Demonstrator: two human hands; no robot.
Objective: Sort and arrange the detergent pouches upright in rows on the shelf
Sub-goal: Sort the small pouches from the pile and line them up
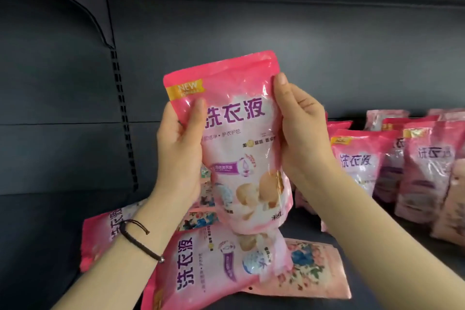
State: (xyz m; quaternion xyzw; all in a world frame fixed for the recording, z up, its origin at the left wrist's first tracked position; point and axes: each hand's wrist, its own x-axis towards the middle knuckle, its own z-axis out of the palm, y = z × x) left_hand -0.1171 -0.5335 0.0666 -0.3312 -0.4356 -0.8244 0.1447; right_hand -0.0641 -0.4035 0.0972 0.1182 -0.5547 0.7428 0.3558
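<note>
Roughly midway, I judge: the left hand (176,143) and right hand (302,138) grasp one pink pouch (239,133) upright by its sides above the shelf (45,246), standing pouches (357,166) already fill rows at right, while flat pouches (201,264) beneath it are left to sort

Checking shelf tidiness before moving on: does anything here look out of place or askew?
Yes. The flat pouches lie in a loose, overlapping heap on the shelf at front left, while the upright pouches on the right stand in rows. The left hand and right hand grip the held pouch above the heap. No spill shows.
</note>
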